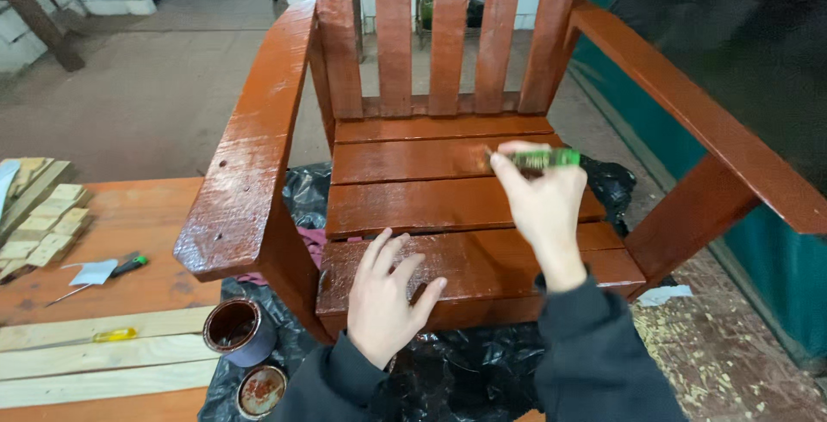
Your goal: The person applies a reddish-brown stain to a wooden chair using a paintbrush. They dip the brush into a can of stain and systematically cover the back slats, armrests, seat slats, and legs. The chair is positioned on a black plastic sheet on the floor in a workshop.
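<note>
A slatted wooden armchair, coated in glossy red-brown paint, stands in front of me. My right hand grips a paintbrush with a green handle; its bristles touch the second seat slat from the back. My left hand lies flat, fingers spread, on the front seat slat. Both sleeves are dark.
Black plastic sheeting lies under the chair. An open can of brown paint and its lid sit at lower left. A wooden table holds planks, small wood blocks and two screwdrivers. Sawdust covers the floor on the right.
</note>
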